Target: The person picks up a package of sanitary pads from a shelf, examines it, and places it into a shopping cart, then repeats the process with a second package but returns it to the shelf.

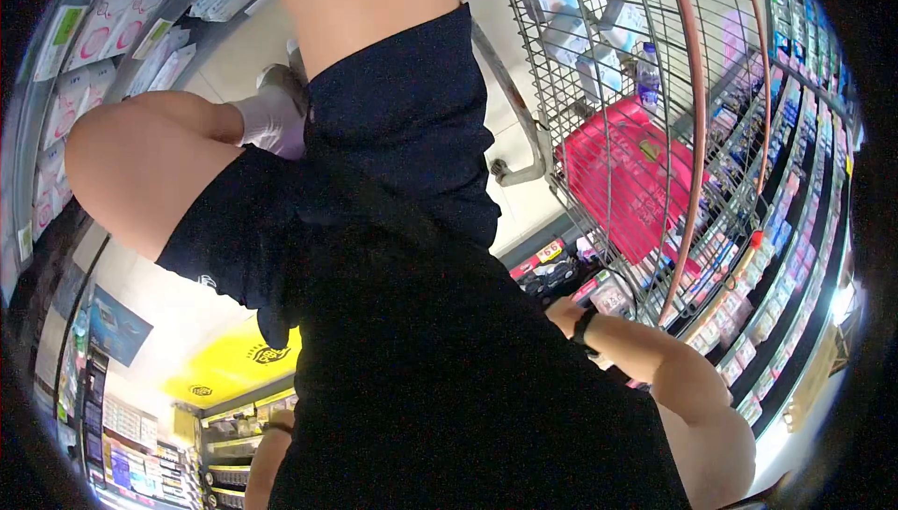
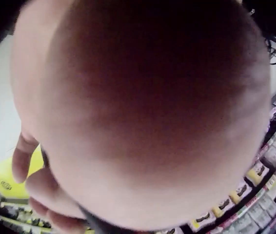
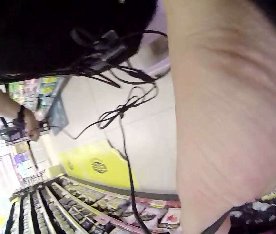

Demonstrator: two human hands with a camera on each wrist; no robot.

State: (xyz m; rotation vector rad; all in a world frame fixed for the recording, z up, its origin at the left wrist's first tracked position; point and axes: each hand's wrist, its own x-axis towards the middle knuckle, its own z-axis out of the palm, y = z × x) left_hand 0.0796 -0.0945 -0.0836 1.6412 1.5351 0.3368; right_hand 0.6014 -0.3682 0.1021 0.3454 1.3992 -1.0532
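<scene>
At the body's left side hangs my left hand (image 2: pixel 48 195); in the left wrist view its fingers are loosely curled with nothing between them. The right wrist view catches that same left hand (image 3: pixel 31 127) far off, below a dark wristband (image 3: pixel 21 114). My right hand (image 1: pixel 564 312) hangs low by the right hip, beside packets on a shelf, with a black wristband (image 1: pixel 584 330); the torso covers part of it. Close up, the right wrist (image 3: pixel 230 117) fills the right wrist view and its fingers are mostly hidden. A tied black cable (image 3: pixel 122 112) dangles near it.
A wire shopping cart (image 1: pixel 697 127) stands at the front right, holding a pink bag (image 1: pixel 629 178), a bottle (image 1: pixel 648 75) and pale boxes (image 1: pixel 599 71). Shelves of small packets (image 1: pixel 795 192) line the right; pink-and-white packs (image 1: pixel 103 28) line the left. A yellow floor sign (image 1: pixel 238 365) lies behind.
</scene>
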